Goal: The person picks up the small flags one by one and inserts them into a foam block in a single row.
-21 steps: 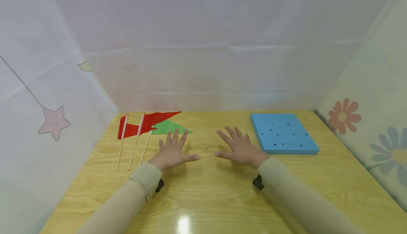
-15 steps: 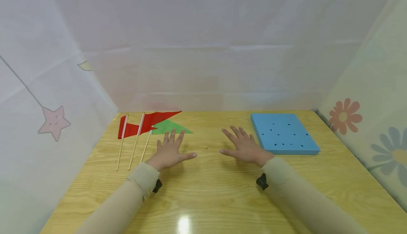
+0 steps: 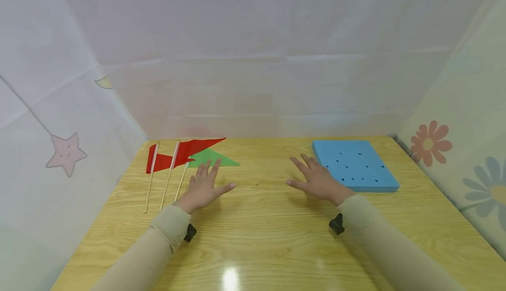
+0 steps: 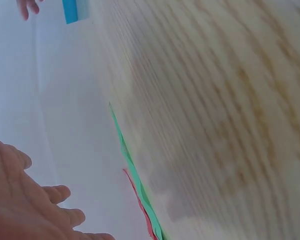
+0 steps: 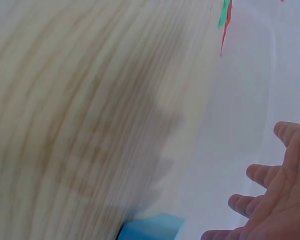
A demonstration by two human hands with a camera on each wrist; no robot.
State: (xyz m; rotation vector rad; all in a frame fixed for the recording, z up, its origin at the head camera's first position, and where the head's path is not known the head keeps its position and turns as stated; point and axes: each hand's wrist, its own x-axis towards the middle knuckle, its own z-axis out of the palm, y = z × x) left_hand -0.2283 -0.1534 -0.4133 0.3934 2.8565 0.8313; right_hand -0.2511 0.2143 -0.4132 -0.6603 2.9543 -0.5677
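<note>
My left hand (image 3: pixel 202 190) hovers over the table with its fingers spread, holding nothing. In the head view its fingertips overlap the lower edge of a green pennant flag (image 3: pixel 212 156). Left of that lie a red pennant flag (image 3: pixel 199 147) and another red flag (image 3: pixel 161 162), each on a thin wooden stick. My right hand (image 3: pixel 321 182), also spread and holding nothing, hovers beside a blue block (image 3: pixel 352 147) with several small holes in its top. It hides part of the block's left edge. The right wrist view shows the right hand's fingers (image 5: pixel 265 175) raised off the table.
The light wooden table (image 3: pixel 253 229) runs back to a pale cloth wall (image 3: pixel 253 89). More printed cloth stands at the left and right sides. Each wrist wears a dark strapped device, such as the right one (image 3: pixel 337 224).
My hands have moved apart: the left hand a little to the left, the right hand to the right, closer to the blue block. The flags and the block lie as before.
</note>
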